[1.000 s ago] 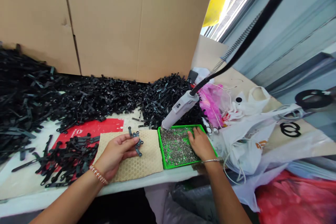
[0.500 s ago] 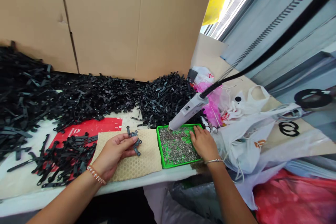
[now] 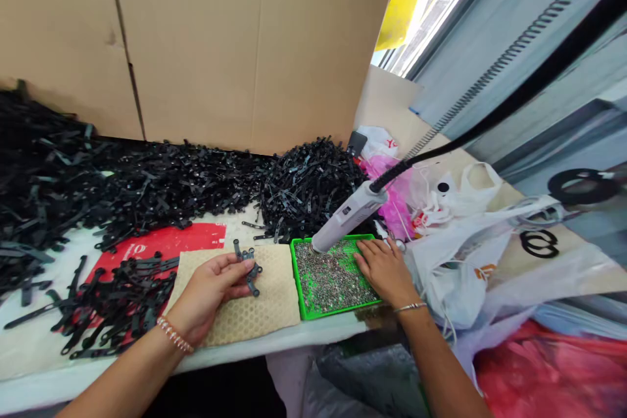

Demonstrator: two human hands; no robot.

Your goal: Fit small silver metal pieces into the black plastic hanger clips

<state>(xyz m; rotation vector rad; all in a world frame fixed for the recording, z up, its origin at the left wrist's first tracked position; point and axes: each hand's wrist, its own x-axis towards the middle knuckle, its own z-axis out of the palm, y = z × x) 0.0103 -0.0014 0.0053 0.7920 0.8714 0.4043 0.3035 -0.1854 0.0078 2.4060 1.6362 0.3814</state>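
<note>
My left hand (image 3: 208, 287) lies palm up on a tan honeycomb mat (image 3: 259, 307), its fingers curled round a few small black plastic clips (image 3: 249, 265). My right hand (image 3: 386, 269) rests palm down over the right side of a green tray (image 3: 298, 281) filled with tiny metal screws (image 3: 328, 277), fingers stretched out. A grey electric screwdriver (image 3: 345, 217) hangs on a black coiled cable, its tip just above the tray's far left corner.
Heaps of black plastic strips (image 3: 147, 183) cover the back and left of the table. A red sheet (image 3: 166, 240) lies under more strips. White and pink plastic bags (image 3: 455, 222) crowd the right. A cardboard wall (image 3: 220, 46) stands behind. A red bag (image 3: 553, 372) sits low on the right.
The hanging screwdriver has swung a little to the right over the tray. My right hand has slid slightly right across the screws. My left hand keeps hold of the clips.
</note>
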